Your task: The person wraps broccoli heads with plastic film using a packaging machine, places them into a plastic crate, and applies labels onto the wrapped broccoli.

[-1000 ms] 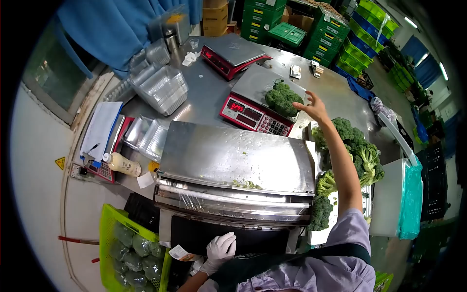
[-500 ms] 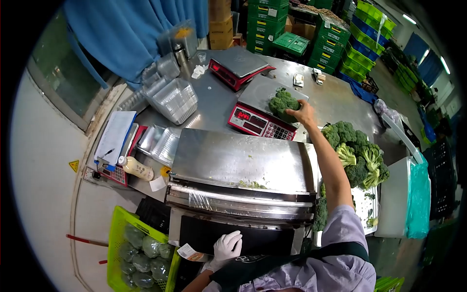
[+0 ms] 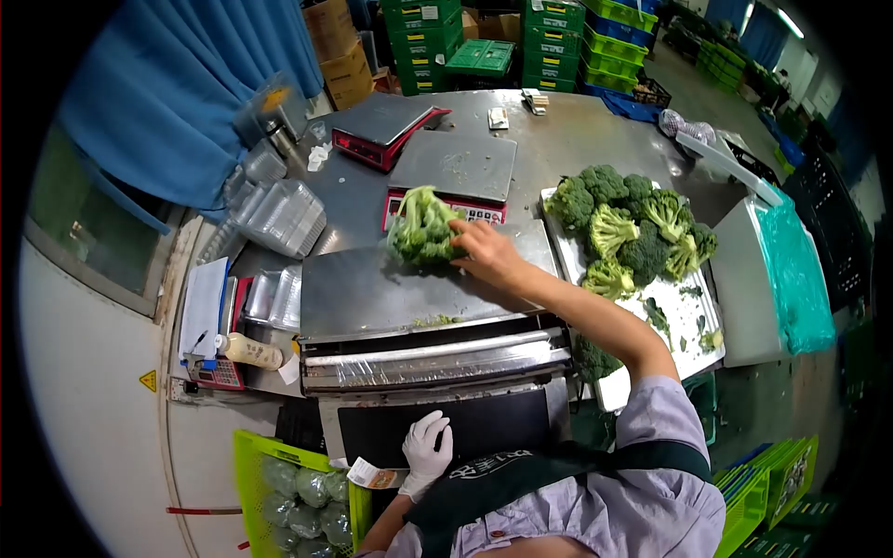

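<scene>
My bare right hand (image 3: pixel 486 253) grips a broccoli head (image 3: pixel 420 231), stem up and florets down, over the steel top of the wrapping machine (image 3: pixel 358 293). Just behind it stands a red scale (image 3: pixel 453 167) with a bare weighing plate; the broccoli covers part of its display. My left hand (image 3: pixel 428 448), in a white glove, has its fingers curled together above the black pad (image 3: pixel 502 420) and shows nothing in them. A printed label (image 3: pixel 374 475) lies beside its wrist. More broccoli heads (image 3: pixel 642 246) are heaped on a white board (image 3: pixel 690 312) at the right.
Clear plastic trays (image 3: pixel 279 216) are stacked at the left. A second red scale (image 3: pixel 383 128), a clipboard (image 3: pixel 202 307) and a bottle (image 3: pixel 249 352) stand around the table. A green crate (image 3: pixel 251 456) holds wrapped broccoli. Stacked crates (image 3: pixel 423 51) line the back.
My right hand has lifted the broccoli off the scale and brought it toward me, over the wrapping machine, turning it stem up. The view has shifted; my left hand stays near the black pad.
</scene>
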Action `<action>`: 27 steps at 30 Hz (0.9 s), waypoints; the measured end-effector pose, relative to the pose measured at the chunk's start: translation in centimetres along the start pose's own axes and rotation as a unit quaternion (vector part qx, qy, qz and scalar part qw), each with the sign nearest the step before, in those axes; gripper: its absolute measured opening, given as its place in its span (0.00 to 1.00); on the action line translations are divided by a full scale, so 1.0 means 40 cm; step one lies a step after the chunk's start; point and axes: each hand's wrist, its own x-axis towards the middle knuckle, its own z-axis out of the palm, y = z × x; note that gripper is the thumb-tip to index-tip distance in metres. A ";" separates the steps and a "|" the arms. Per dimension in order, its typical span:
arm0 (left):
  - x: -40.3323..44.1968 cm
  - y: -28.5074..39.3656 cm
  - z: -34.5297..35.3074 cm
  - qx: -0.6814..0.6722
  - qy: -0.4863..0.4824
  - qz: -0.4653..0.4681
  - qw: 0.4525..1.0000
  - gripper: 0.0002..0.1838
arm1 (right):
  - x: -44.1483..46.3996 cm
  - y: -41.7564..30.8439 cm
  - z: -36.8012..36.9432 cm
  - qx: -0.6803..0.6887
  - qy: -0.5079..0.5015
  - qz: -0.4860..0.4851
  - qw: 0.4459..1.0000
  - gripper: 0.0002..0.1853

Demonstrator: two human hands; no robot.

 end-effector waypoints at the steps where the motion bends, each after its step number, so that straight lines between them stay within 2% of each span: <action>1: -0.002 -0.001 0.001 0.005 -0.001 0.003 1.000 0.09 | -0.016 -0.021 0.007 -0.010 -0.032 0.003 0.999 0.20; 3: -0.004 -0.002 0.003 0.005 0.006 0.009 1.000 0.09 | -0.031 -0.048 0.010 -0.026 -0.039 -0.007 0.999 0.20; 6: -0.006 -0.003 0.002 0.005 0.017 0.019 1.000 0.09 | -0.042 -0.079 -0.032 -0.022 -0.116 0.034 0.992 0.22; 7: -0.005 0.000 0.004 0.007 0.016 0.021 1.000 0.09 | -0.050 -0.083 -0.043 -0.032 -0.115 0.049 0.992 0.22; 9: -0.006 0.008 0.004 0.007 0.013 0.011 1.000 0.08 | -0.083 -0.087 -0.068 -0.022 -0.074 0.006 0.997 0.19; 11: -0.012 -0.001 0.012 -0.004 0.012 0.017 1.000 0.09 | -0.112 -0.099 -0.126 0.006 -0.068 0.035 0.997 0.18; 13: -0.009 0.008 0.006 -0.005 -0.004 0.014 1.000 0.09 | -0.164 -0.095 -0.205 -0.002 -0.041 0.108 0.993 0.18; 15: -0.010 0.004 0.007 -0.004 -0.004 0.018 1.000 0.09 | -0.240 -0.070 -0.290 -0.042 -0.048 0.239 0.969 0.19; 17: -0.012 0.001 0.011 -0.008 0.004 0.024 1.000 0.10 | -0.325 -0.035 -0.377 -0.082 -0.109 0.392 0.910 0.22; 19: -0.014 -0.001 0.013 0.000 0.001 0.026 1.000 0.10 | -0.453 0.022 -0.433 -0.095 -0.184 0.438 0.875 0.31; 21: -0.012 -0.001 0.015 -0.001 0.002 0.030 1.000 0.10 | -0.492 -0.024 -0.500 -0.057 -0.251 0.513 0.819 0.43; 22: -0.013 -0.001 0.015 -0.001 0.004 0.032 0.999 0.10 | -0.525 -0.035 -0.501 0.013 -0.291 0.555 0.779 0.52; 23: -0.014 -0.001 0.016 -0.004 0.003 0.034 0.999 0.10 | -0.581 -0.049 -0.481 0.073 -0.283 0.546 0.785 0.56; 25: -0.015 -0.004 0.017 0.008 -0.001 0.031 0.999 0.10 | -0.678 -0.094 -0.393 0.049 -0.137 0.505 0.851 0.56; 27: -0.015 -0.001 0.016 0.011 0.001 0.032 0.999 0.10 | -0.673 -0.139 -0.369 0.032 -0.083 0.564 0.821 0.54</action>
